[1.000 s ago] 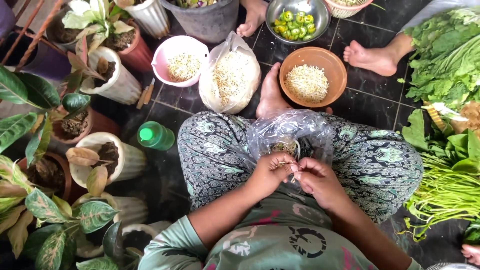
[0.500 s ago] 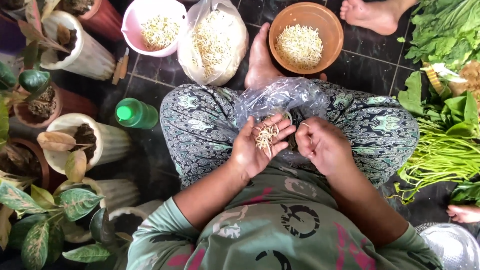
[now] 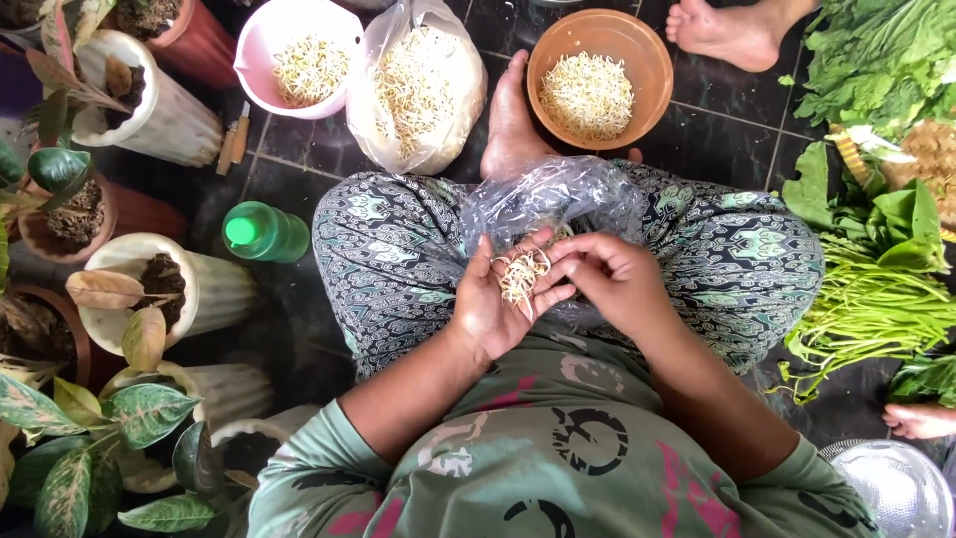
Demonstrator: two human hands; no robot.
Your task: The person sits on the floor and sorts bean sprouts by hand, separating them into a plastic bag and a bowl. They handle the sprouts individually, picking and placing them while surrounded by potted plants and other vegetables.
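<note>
I sit cross-legged in patterned trousers with a clear plastic bag on my lap. My left hand lies palm up over the lap and cups a small heap of bean sprouts. My right hand is beside it, fingertips pinching at the sprouts in that palm. Ahead of my knees stand an orange bowl of sprouts, a clear bag of sprouts and a pink bowl holding more sprouts.
Potted plants crowd the left side, with a green bottle lying near my left knee. Leafy greens and long beans pile up on the right. Another person's bare foot rests at the top, and a metal bowl sits bottom right.
My left hand has turned palm up with sprouts in it, and my right hand has moved in to pick at them. The view has shifted closer and lower over my lap.
</note>
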